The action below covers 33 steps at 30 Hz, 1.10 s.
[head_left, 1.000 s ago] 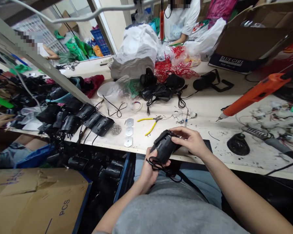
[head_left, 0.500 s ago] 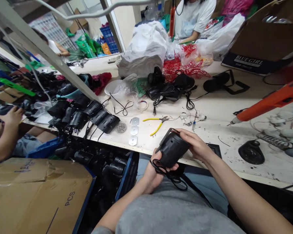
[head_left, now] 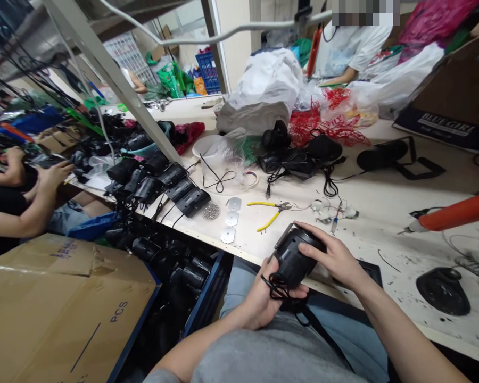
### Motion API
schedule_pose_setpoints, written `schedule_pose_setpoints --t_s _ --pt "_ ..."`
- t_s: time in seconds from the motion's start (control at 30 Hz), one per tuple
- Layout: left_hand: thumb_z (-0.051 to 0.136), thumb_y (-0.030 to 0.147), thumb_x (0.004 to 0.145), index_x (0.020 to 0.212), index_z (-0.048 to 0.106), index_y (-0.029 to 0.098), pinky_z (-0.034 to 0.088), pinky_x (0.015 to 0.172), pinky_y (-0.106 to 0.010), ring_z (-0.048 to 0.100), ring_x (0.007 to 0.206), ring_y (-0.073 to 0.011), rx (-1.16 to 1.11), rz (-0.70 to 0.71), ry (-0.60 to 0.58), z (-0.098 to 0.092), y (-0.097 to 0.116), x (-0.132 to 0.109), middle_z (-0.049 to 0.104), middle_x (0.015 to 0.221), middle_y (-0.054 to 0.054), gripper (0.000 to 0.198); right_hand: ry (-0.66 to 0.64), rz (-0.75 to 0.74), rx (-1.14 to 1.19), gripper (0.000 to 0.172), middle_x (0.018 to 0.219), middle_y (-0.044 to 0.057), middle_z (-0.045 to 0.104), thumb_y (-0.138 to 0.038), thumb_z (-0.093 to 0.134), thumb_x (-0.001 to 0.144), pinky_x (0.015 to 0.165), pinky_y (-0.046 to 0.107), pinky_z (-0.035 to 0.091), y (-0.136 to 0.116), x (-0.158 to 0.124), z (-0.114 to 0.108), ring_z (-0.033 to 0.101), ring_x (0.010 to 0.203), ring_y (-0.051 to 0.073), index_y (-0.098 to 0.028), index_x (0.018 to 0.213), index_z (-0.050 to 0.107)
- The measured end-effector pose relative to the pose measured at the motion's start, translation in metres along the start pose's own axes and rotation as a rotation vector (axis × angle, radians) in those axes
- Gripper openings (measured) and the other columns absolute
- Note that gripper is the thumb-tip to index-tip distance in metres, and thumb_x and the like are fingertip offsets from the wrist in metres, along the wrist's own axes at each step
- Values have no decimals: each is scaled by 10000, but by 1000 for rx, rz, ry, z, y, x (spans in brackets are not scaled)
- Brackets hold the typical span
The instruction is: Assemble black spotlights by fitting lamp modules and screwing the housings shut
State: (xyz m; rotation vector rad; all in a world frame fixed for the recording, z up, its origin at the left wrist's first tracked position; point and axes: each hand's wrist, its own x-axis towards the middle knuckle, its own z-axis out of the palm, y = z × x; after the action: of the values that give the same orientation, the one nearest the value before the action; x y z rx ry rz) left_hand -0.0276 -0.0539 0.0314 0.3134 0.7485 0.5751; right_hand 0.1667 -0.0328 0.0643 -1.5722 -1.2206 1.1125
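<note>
Over the bench's front edge I hold a black cylindrical housing point(head_left: 293, 260) with a flat bracket along its side and a black cord hanging from its lower end. My left hand point(head_left: 263, 298) is wrapped round the lower part, with the cord across the fingers. At the upper end my right hand point(head_left: 331, 252) grips the housing, thumb on its side and fingers over the top. Yellow-handled cutting pliers point(head_left: 269, 214) lie open just beyond. Left of them are several flat metal plates point(head_left: 231, 218) in a row and a round heap of small screws point(head_left: 211, 211).
Similar black housings point(head_left: 191, 200) crowd the bench to the left. An orange electric screwdriver point(head_left: 455, 213) hangs at the right, above a black round part point(head_left: 443, 290). A cardboard box point(head_left: 64, 303) stands at lower left. Other people work at the left and across the bench.
The view has turned left, so the bench things appear farther right. My right thumb has come onto the housing's side; both hands still hold the housing.
</note>
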Motion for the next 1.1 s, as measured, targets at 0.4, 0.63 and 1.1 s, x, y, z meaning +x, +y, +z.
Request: schedule_pose_setpoints --t_s 0.4,0.63,1.1 --pt "482 729 891 948 719 109 459 527 -266 614 478 -170 353 -148 -139 -36 18 -14 659 582 -60 666 300 232 83 681 1342 101 688 -680 765 656 1175 512 392 35 39 -18 560 1342 378 -222 1159 754" --pt "484 797 833 843 645 175 291 413 -230 420 383 -96 909 65 254 -42 40 -42 527 549 43 643 85 244 -55 610 1191 109 749 -652 735 634 1112 529 454 18 35 -13 632 1232 388 -225 1068 769" --pt "602 205 911 1007 761 194 516 840 -283 692 914 -205 1799 496 815 -53 152 -17 754 974 -69 186 77 132 -274 646 1303 94 707 -738 611 703 1151 589 398 34 31 -13 588 1297 400 -260 1119 737"
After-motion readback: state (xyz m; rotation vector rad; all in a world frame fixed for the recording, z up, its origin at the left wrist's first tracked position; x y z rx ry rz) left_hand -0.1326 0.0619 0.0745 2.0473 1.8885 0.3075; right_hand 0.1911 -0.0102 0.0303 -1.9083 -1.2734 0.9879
